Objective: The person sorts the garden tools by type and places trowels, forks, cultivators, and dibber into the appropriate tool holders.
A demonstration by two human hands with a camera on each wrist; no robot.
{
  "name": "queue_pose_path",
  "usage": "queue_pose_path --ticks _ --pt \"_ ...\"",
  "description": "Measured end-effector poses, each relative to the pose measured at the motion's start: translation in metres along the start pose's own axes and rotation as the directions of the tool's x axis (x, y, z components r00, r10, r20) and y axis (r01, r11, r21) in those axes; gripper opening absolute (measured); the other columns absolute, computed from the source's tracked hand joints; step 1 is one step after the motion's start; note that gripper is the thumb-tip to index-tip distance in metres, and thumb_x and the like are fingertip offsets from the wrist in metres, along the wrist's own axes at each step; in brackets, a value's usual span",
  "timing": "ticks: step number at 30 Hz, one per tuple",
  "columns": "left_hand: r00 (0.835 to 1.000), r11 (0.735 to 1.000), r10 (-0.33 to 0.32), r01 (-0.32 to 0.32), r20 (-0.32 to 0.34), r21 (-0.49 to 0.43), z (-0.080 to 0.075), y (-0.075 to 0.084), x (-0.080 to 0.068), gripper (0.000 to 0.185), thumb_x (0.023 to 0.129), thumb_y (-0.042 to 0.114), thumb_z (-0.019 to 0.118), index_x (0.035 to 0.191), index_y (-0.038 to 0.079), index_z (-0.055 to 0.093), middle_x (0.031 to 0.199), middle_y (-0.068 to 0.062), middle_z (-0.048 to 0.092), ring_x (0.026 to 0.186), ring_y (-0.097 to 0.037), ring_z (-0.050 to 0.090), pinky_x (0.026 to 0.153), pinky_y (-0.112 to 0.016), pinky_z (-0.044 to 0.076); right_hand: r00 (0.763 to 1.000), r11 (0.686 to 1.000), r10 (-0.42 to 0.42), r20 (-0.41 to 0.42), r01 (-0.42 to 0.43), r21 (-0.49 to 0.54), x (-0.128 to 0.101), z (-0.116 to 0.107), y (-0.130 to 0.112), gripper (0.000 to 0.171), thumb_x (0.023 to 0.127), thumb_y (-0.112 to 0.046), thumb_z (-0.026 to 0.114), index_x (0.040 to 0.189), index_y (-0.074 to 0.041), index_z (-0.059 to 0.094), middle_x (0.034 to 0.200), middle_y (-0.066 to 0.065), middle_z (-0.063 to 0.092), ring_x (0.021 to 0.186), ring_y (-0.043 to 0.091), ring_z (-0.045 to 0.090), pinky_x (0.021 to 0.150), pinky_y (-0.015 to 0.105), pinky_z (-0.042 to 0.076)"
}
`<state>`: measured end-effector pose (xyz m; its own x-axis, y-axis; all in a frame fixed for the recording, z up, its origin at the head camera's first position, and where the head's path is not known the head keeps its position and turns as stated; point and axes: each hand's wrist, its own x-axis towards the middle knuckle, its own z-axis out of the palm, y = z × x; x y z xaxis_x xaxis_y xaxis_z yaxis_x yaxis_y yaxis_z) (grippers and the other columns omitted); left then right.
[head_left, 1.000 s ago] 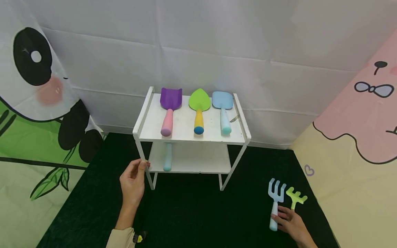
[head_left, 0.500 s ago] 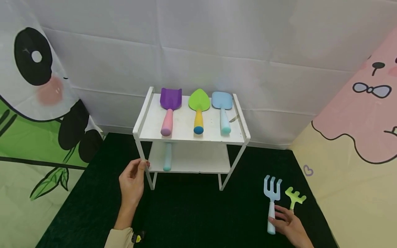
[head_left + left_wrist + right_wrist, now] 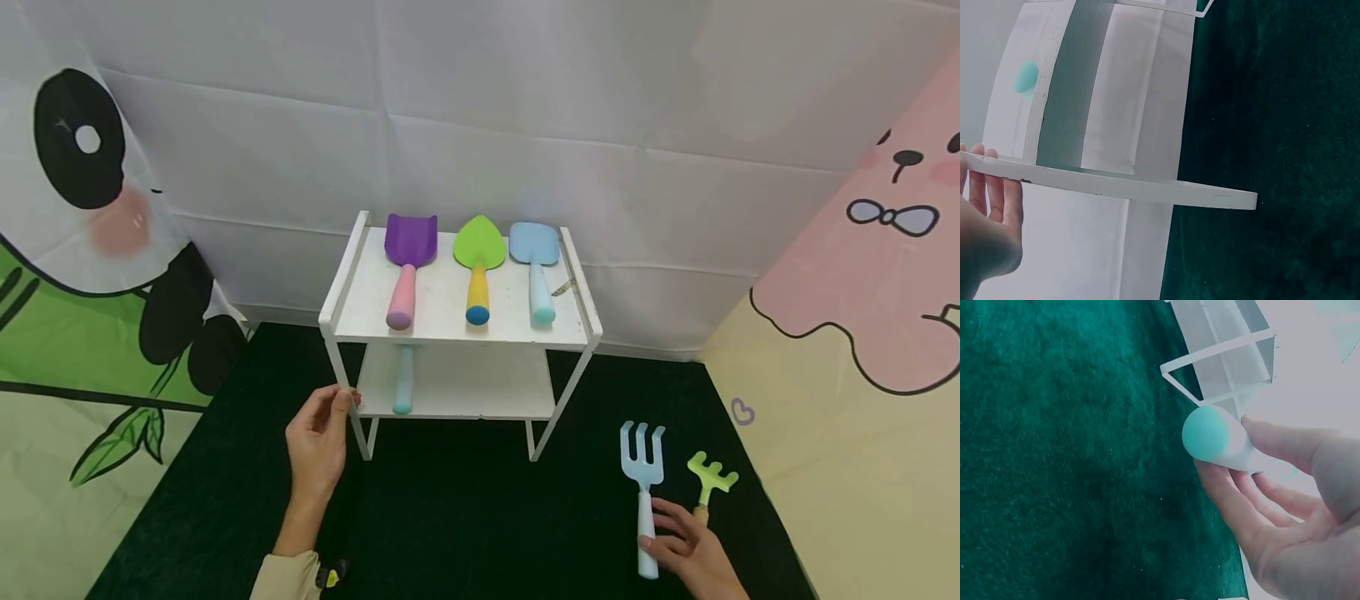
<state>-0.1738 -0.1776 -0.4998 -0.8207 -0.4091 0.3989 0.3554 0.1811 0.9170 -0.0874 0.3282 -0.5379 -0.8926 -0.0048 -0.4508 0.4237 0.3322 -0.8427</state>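
Right hand (image 3: pixel 686 546) has thumb and curled fingers round the handle of the blue fork (image 3: pixel 642 467), low on the dark green mat (image 3: pixel 450 517) at front right, just beside the green rake (image 3: pixel 711 477); the right wrist view shows the rounded teal handle end (image 3: pixel 1207 434) sticking out of the grip. Left hand (image 3: pixel 318 442) pinches the front left leg of the white rack (image 3: pixel 341 321) between thumb and fingertips (image 3: pixel 988 181) — steadying it, as I judge. Risks: the hold sits far back on a smooth handle, so the tined head could droop or twist out on a lift; swinging it could clip the rake, or knock the rack's right legs. A bump to the rack might roll the purple scoop (image 3: pixel 408 250), green trowel (image 3: pixel 478 254) and blue spade (image 3: pixel 534 254) off the top shelf (they lie loose, handles forward). Hard to make out: a pale blue handle (image 3: pixel 403 379) on the lower shelf — its head is hidden under the top shelf; the small object (image 3: pixel 564 288) by the right rail cannot be identified; whether the fork is clear of the mat is not shown.
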Motion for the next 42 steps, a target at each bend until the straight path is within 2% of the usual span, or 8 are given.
queue_pose_path --ticks 10,18,24,29,34,37,39,42 --pt "1.0 1.0 -0.01 0.01 -0.002 -0.002 -0.001 0.0 -0.001 0.022 0.106 0.012 0.057 0.109 -0.007 0.067 0.098 -0.002 0.071 0.092 -0.011 0.068 0.092 -0.015 0.052 0.993 0.996 -0.093 0.065 0.094 -0.001 -0.011 0.008 -0.005 0.079 0.094 -0.017 0.077 0.154 0.006 0.03 0.144 0.031 0.049 0.114 0.032 0.065 0.093 0.039 0.058" --pt "1.0 1.0 0.0 0.0 -0.003 -0.004 0.0 -0.002 0.0 0.021 0.106 0.011 0.057 0.109 -0.007 0.067 0.098 0.0 0.071 0.092 -0.01 0.068 0.092 -0.015 0.052 0.974 0.977 -0.211 0.088 0.214 -0.021 -0.02 0.019 -0.012 0.074 0.093 -0.012 0.076 0.151 0.008 0.035 0.145 0.033 0.046 0.109 0.013 0.067 0.092 0.029 0.056" --pt "1.0 1.0 0.015 -0.015 -0.005 -0.004 0.001 -0.003 0.0 0.019 0.106 0.009 0.057 0.109 -0.007 0.067 0.097 0.0 0.071 0.092 -0.009 0.068 0.093 -0.015 0.051 0.953 0.968 -0.25 0.173 0.25 0.021 -0.025 0.024 -0.018 0.07 0.097 -0.011 0.072 0.151 0.009 0.032 0.142 0.034 0.046 0.108 0.01 0.067 0.091 0.031 0.058" --pt "1.0 1.0 0.015 -0.015 -0.006 -0.008 0.001 -0.003 0.0 0.017 0.105 0.007 0.058 0.109 -0.006 0.068 0.097 -0.002 0.071 0.092 -0.009 0.068 0.092 -0.015 0.051 0.931 0.963 -0.269 0.249 0.256 0.083 -0.028 0.026 -0.022 0.068 0.099 -0.01 0.068 0.151 0.01 0.029 0.138 0.027 0.049 0.109 0.012 0.067 0.089 0.036 0.06" --pt "1.0 1.0 0.002 -0.002 -0.012 0.003 0.002 0.001 0.0 0.016 0.105 0.004 0.057 0.109 -0.008 0.067 0.097 -0.005 0.071 0.091 -0.009 0.067 0.092 -0.014 0.051 0.909 0.95 -0.313 0.277 0.302 0.082 -0.03 0.031 -0.026 0.065 0.1 -0.008 0.066 0.151 0.011 0.03 0.136 0.019 0.05 0.11 0.012 0.066 0.089 0.035 0.06" --pt "1.0 1.0 0.01 -0.01 -0.011 0.012 0.004 0.015 -0.002 0.016 0.105 0.001 0.055 0.109 -0.011 0.065 0.097 -0.008 0.071 0.091 -0.008 0.067 0.091 -0.012 0.05 0.891 0.937 -0.35 0.29 0.339 0.09 -0.031 0.033 -0.027 0.063 0.1 -0.005 0.065 0.15 0.012 0.031 0.135 0.005 0.053 0.111 0.011 0.066 0.089 0.034 0.06" --pt "1.0 1.0 0.016 -0.016 -0.007 0.014 0.004 0.024 -0.004 0.017 0.105 0.0 0.055 0.108 -0.013 0.064 0.097 -0.014 0.07 0.091 -0.009 0.067 0.091 -0.012 0.05 0.878 0.926 -0.376 0.298 0.365 0.094 -0.032 0.035 -0.028 0.062 0.1 -0.004 0.065 0.149 0.012 0.031 0.134 -0.007 0.055 0.112 0.01 0.065 0.09 0.034 0.059" --pt "1.0 1.0 0.02 -0.02 -0.007 0.009 0.003 0.017 -0.003 0.016 0.105 0.0 0.055 0.108 -0.012 0.065 0.098 -0.019 0.07 0.091 -0.008 0.067 0.091 -0.013 0.05 0.872 0.921 -0.388 0.299 0.382 0.08 -0.033 0.039 -0.032 0.062 0.099 -0.005 0.066 0.149 0.012 0.033 0.136 -0.01 0.054 0.113 0.008 0.064 0.091 0.033 0.059"
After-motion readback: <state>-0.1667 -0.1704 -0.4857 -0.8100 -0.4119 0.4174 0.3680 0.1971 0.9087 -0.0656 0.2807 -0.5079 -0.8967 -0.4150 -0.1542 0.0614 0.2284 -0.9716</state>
